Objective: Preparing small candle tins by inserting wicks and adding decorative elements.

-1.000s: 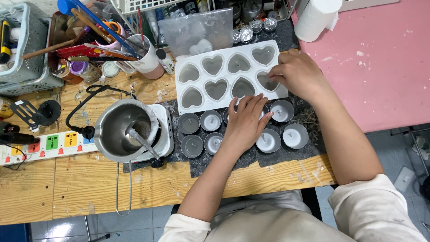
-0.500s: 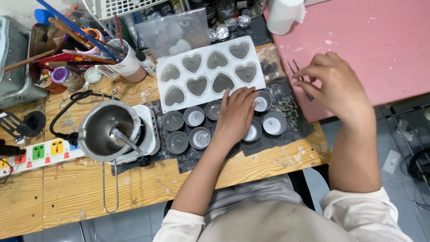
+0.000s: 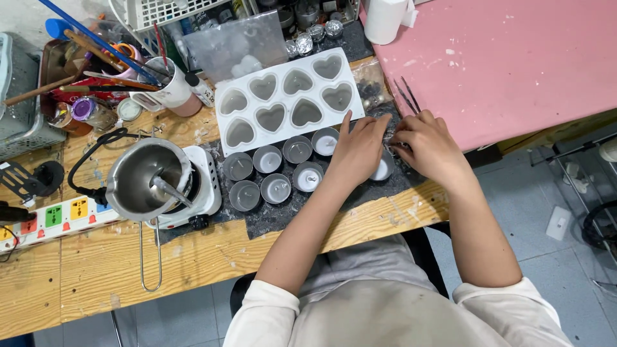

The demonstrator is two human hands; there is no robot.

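My left hand (image 3: 357, 151) lies palm down on the dark mat (image 3: 283, 218), covering one of several round tealight cups (image 3: 276, 187) with its fingers slightly apart. My right hand (image 3: 429, 144) sits just to its right, fingertips curled and pinched together near a white-filled cup (image 3: 384, 170). What the fingertips pinch is hidden. A white mould (image 3: 225, 125) with heart-shaped cavities holding grey wax lies just beyond the cups. Thin metal tweezers (image 3: 407, 95) rest on the pink table (image 3: 501, 58) above my right hand.
A metal melting pot (image 3: 148, 180) sits on a small white hot plate (image 3: 204, 186) at the left, by a power strip (image 3: 58, 215). A mug of brushes (image 3: 168, 91), a plastic bag (image 3: 238, 45), small jars and a white roll (image 3: 385, 19) crowd the back.
My right hand has come down from the tweezers at the pink table's edge to the cups beside my left hand. My left hand stays over the cups. The camera view has shifted.
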